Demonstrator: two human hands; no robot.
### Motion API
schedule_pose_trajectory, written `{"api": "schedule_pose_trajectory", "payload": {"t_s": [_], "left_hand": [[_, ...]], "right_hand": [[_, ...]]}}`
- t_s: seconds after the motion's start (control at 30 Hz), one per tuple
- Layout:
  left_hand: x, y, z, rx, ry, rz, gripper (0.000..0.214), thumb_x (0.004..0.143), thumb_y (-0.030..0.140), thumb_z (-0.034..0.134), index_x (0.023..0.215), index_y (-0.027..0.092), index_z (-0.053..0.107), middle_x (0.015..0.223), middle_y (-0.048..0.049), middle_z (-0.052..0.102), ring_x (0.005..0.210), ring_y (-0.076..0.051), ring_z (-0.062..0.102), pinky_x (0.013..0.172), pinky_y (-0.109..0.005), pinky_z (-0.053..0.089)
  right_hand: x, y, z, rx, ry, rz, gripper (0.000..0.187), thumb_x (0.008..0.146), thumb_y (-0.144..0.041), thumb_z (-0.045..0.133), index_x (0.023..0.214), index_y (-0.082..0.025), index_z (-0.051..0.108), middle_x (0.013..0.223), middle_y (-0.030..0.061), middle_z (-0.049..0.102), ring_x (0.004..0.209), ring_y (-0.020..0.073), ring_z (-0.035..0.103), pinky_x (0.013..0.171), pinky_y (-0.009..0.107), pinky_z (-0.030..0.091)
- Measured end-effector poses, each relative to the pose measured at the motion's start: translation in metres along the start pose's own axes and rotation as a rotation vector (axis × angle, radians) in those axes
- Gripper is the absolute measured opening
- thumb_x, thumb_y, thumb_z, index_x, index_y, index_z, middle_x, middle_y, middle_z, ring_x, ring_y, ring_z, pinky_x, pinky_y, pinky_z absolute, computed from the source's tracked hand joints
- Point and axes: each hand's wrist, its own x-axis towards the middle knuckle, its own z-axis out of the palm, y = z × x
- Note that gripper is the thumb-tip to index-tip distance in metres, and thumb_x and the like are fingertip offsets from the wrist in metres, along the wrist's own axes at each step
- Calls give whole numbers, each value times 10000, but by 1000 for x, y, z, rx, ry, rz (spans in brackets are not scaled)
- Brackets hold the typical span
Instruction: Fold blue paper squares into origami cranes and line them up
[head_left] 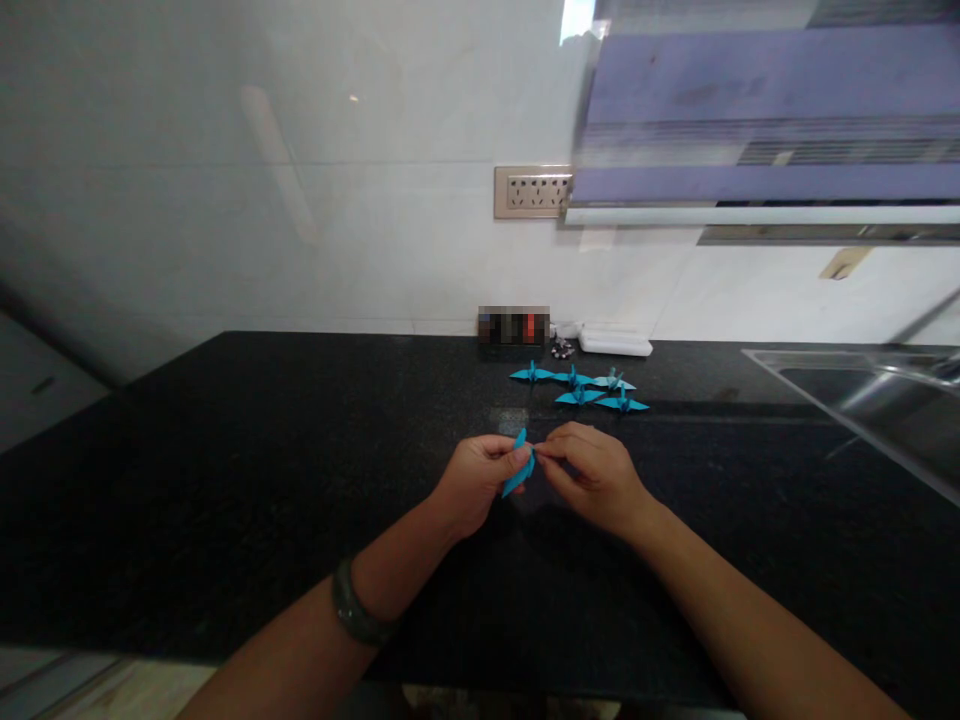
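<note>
A blue folded paper crane [517, 482] is pinched between the thumb and fingers of my left hand [476, 478], above the dark countertop. My right hand [592, 470] has its thumb and forefinger closed on a small tip at the right side of the same piece. Its exact folds are partly covered by my fingers. Just beyond my hands several finished paper cranes [579, 396] stand in two short rows, most of them blue and one paler crane [615, 381] at the right of the back row.
Against the tiled wall stand a blurred-out dark box [514, 326] and a white flat object [616, 343], with a small dark-and-white item [562, 348] between them. A steel sink [862, 390] lies right. A socket panel [532, 192] and purple hanging panel [675, 90] are above.
</note>
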Motion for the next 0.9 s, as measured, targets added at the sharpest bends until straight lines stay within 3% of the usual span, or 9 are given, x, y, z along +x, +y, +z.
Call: {"api": "schedule_pose_trajectory", "payload": {"t_s": [0.37, 0.63, 0.9], "left_hand": [[-2, 2, 2, -27, 35, 40, 254, 598, 337, 720, 696, 111, 659, 588, -2, 566, 520, -70, 469, 500, -214, 364], [-3, 3, 3, -32, 36, 44, 263, 607, 329, 716, 735, 106, 660, 633, -15, 584, 552, -76, 483, 525, -219, 371], [-5, 7, 6, 0, 77, 63, 269, 592, 343, 719, 669, 104, 624, 547, 18, 529, 492, -59, 433, 484, -210, 324]], "right_hand": [[2, -4, -2, 1, 11, -69, 122, 763, -114, 519, 829, -174, 603, 760, 59, 636, 711, 149, 589, 627, 269, 470], [1, -5, -4, 18, -38, -47, 147, 772, -120, 495, 842, -197, 599, 791, 61, 638, 730, 155, 588, 638, 282, 471], [1, -8, -2, 17, 5, -13, 126, 765, -111, 514, 844, -178, 586, 761, 62, 634, 697, 150, 585, 617, 278, 464]]}}
